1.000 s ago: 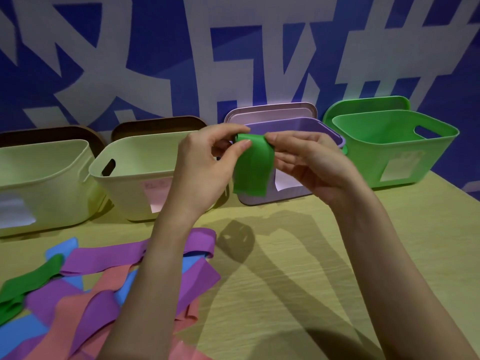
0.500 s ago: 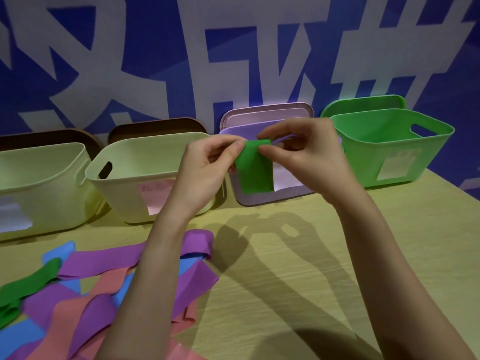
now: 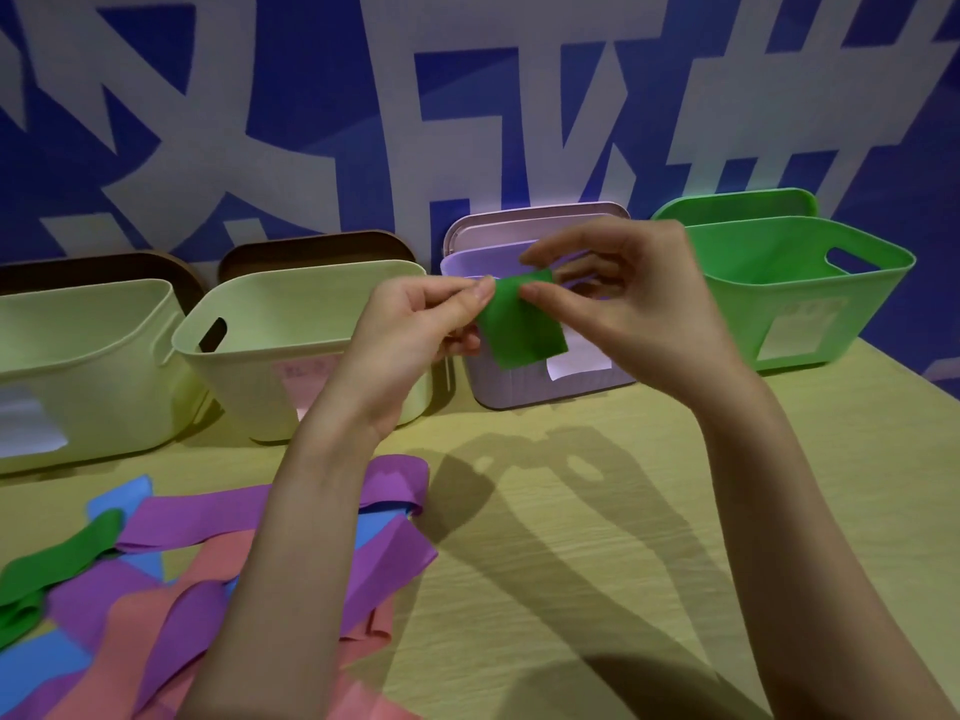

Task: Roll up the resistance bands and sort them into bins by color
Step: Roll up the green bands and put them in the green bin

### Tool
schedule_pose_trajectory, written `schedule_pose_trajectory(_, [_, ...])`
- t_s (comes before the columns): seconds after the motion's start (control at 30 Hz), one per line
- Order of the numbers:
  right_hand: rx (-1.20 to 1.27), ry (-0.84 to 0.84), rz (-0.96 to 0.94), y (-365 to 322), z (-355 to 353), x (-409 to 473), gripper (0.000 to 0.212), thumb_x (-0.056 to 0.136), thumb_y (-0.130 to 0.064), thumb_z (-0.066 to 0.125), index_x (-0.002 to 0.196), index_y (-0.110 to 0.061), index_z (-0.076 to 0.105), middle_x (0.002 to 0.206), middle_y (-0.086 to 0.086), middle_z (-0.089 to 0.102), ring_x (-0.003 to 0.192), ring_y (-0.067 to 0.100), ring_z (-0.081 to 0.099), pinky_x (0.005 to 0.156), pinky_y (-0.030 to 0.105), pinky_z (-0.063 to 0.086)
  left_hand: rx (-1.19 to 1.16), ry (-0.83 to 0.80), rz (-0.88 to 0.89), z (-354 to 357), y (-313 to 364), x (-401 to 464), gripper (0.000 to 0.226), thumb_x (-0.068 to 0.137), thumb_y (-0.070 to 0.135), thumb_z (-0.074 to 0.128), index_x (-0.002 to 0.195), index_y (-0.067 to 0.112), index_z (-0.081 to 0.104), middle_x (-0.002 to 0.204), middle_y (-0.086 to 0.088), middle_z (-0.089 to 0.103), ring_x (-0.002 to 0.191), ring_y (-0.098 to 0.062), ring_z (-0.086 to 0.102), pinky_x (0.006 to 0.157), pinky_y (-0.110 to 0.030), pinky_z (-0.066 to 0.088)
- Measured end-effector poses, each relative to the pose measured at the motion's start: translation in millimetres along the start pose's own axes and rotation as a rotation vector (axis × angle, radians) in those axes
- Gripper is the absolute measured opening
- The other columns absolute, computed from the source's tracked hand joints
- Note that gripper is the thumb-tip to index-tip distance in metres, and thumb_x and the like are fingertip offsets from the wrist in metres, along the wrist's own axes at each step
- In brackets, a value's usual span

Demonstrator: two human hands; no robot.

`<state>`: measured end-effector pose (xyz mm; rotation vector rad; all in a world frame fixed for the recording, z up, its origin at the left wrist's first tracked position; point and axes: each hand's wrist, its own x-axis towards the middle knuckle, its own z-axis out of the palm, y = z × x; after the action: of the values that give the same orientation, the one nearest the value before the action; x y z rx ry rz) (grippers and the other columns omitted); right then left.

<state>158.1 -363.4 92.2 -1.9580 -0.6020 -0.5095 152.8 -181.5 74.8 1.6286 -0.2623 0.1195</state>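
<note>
Head view shows a green resistance band (image 3: 522, 324) held up in the air in front of the purple bin (image 3: 524, 387), with its top edge at about the level of that bin's rim. The left hand (image 3: 415, 330) pinches its upper left corner between thumb and forefinger; the right hand (image 3: 618, 298) pinches the upper right edge the same way, other fingers loosely curled behind.

What shows of the band is a short flat flap hanging downward, its long axis close to vertical and tipped slightly, the lower end swinging toward the right. Whether a roll has formed behind the fingers cannot be told.

My reading is that rolling is under way. The stretchy strip could spring loose if either pinch slackens, undoing the turns, and a skewed start would give a cone instead of a tight roll. Dropping it into the purple bin directly behind would be a sorting error; the green bin (image 3: 810, 283) stands to the far right.

Two pale yellow-green bins (image 3: 291, 314) sit to the left. More bands (image 3: 171, 589) in purple, pink, blue and green lie tangled on the wooden table (image 3: 597, 563), near left.
</note>
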Motion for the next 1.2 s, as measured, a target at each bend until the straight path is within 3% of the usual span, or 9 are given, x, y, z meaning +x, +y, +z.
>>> schedule_pose_trajectory(0.1, [-0.049, -0.031, -0.041, -4, -1, -3, 0.015, 0.08, -0.014, 0.077, 0.095, -0.012, 0.074, 0.09, 0.001, 0.072, 0.081, 0.012, 0.069, 0.076, 0.029, 0.058, -0.128, -0.048, -0.103, -2, 0, 0, 0.024, 0.081, 0.028, 0.064, 0.089, 0.007, 0.072, 0.068, 0.001, 0.064, 0.062, -0.008, 0.054, 0.07, -0.025, 0.052])
schedule_pose_trajectory(0.3, [0.126, 0.01, 0.142, 6, 6, 3, 0.007, 0.08, -0.011, 0.077, 0.086, -0.013, 0.075, 0.081, 0.003, 0.074, 0.077, 0.016, 0.07, 0.073, 0.031, 0.058, 0.254, 0.111, 0.233, 2, -3, 1, 0.01, 0.092, 0.022, 0.062, 0.091, 0.025, 0.072, 0.082, 0.007, 0.073, 0.08, -0.008, 0.067, 0.073, -0.028, 0.056])
schedule_pose_trajectory(0.4, [0.34, 0.013, 0.267, 10, 7, 4, 0.004, 0.084, -0.008, 0.072, 0.087, -0.009, 0.074, 0.077, 0.004, 0.072, 0.071, 0.009, 0.067, 0.066, 0.021, 0.054, 0.318, 0.159, 0.331, 1, -2, 0, 0.013, 0.088, 0.019, 0.068, 0.101, 0.018, 0.072, 0.093, 0.005, 0.072, 0.089, -0.011, 0.068, 0.079, -0.031, 0.057])
schedule_pose_trajectory(0.5, [0.473, 0.009, 0.344, 11, 5, 3, 0.005, 0.084, -0.009, 0.07, 0.088, -0.007, 0.073, 0.078, 0.007, 0.071, 0.072, 0.013, 0.065, 0.067, 0.02, 0.054, 0.366, 0.154, 0.366, 0, 1, 0, 0.018, 0.086, 0.016, 0.071, 0.103, 0.016, 0.071, 0.094, 0.006, 0.071, 0.088, -0.008, 0.067, 0.079, -0.022, 0.055])
schedule_pose_trajectory(0.63, [0.359, 0.029, 0.263, 12, 4, 4, 0.006, 0.083, -0.01, 0.073, 0.089, -0.01, 0.073, 0.079, 0.007, 0.072, 0.071, 0.01, 0.065, 0.063, 0.019, 0.053, 0.374, 0.171, 0.355, 1, -1, 1, 0.017, 0.085, 0.016, 0.071, 0.102, 0.018, 0.071, 0.093, 0.007, 0.071, 0.088, -0.007, 0.067, 0.076, -0.018, 0.053])
schedule_pose_trajectory(0.73, [0.217, 0.029, 0.154, 13, 5, 6, 0.016, 0.079, -0.009, 0.077, 0.095, -0.013, 0.073, 0.084, -0.001, 0.071, 0.072, 0.005, 0.066, 0.068, 0.018, 0.054, 0.303, 0.172, 0.311, 4, -2, 1, 0.015, 0.087, 0.015, 0.069, 0.101, 0.018, 0.07, 0.093, 0.006, 0.071, 0.087, -0.006, 0.068, 0.073, -0.019, 0.055])
schedule_pose_trajectory(0.9, [0.075, 0.002, 0.035, 13, 3, 6, 0.022, 0.079, -0.009, 0.078, 0.099, -0.014, 0.073, 0.087, -0.004, 0.07, 0.077, 0.007, 0.067, 0.069, 0.017, 0.053, 0.139, 0.161, 0.179, 3, -4, 3, 0.009, 0.09, 0.017, 0.064, 0.095, 0.019, 0.071, 0.078, 0.008, 0.071, 0.073, -0.003, 0.065, 0.065, -0.018, 0.052])
schedule_pose_trajectory(1.0, [0.118, 0.0, 0.091, 14, 3, 6, 0.018, 0.079, -0.009, 0.077, 0.095, -0.016, 0.073, 0.083, 0.007, 0.071, 0.073, 0.016, 0.066, 0.07, 0.024, 0.057, 0.157, 0.139, 0.199, 2, -4, 3, 0.009, 0.09, 0.018, 0.064, 0.091, 0.024, 0.071, 0.075, 0.012, 0.072, 0.075, -0.003, 0.065, 0.068, -0.02, 0.054])
schedule_pose_trajectory(1.2, [0.354, -0.02, 0.267, 14, 0, 5, 0.011, 0.083, -0.004, 0.072, 0.092, -0.008, 0.073, 0.079, 0.007, 0.071, 0.068, 0.006, 0.065, 0.064, 0.017, 0.051, 0.294, 0.116, 0.327, 2, -1, 0, 0.016, 0.084, 0.01, 0.071, 0.098, 0.018, 0.07, 0.09, 0.005, 0.072, 0.084, -0.007, 0.069, 0.076, -0.02, 0.055])
